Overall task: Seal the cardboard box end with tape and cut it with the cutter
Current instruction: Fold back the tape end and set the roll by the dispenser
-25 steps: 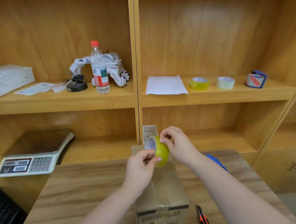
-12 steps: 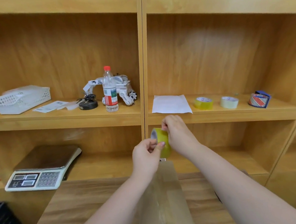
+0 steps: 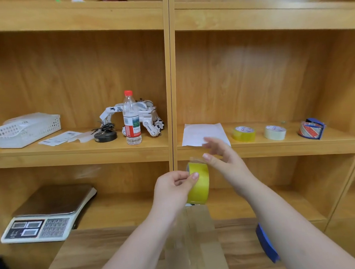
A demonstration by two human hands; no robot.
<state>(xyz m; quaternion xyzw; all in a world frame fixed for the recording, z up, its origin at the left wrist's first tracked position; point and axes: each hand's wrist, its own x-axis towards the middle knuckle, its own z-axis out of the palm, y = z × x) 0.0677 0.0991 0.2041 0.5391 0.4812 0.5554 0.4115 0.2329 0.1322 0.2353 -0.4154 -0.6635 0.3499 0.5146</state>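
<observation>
A yellow tape roll (image 3: 199, 185) is held upright in the air above the far end of the cardboard box (image 3: 202, 243). My left hand (image 3: 173, 188) grips the roll from the left side, thumb on its outer face. My right hand (image 3: 221, 158) is just above and right of the roll, fingers pinching a short clear strip of tape (image 3: 194, 159) peeled off the top; the other fingers are blurred and spread. The box lies lengthwise on the wooden table (image 3: 92, 258), a clear tape strip along its top seam. The cutter is out of view.
A blue object (image 3: 266, 243) lies on the table right of the box, partly behind my right forearm. A scale (image 3: 46, 215) sits on the lower left shelf. The middle shelf holds a basket (image 3: 24, 130), bottle (image 3: 131, 118), toy robot, paper sheet (image 3: 201, 133) and three tape rolls (image 3: 244, 133).
The view tilted up, so the cutter and the box's near end dropped out of sight. Both hands rose with the roll. My right hand shifted off the roll to pull the tape end up.
</observation>
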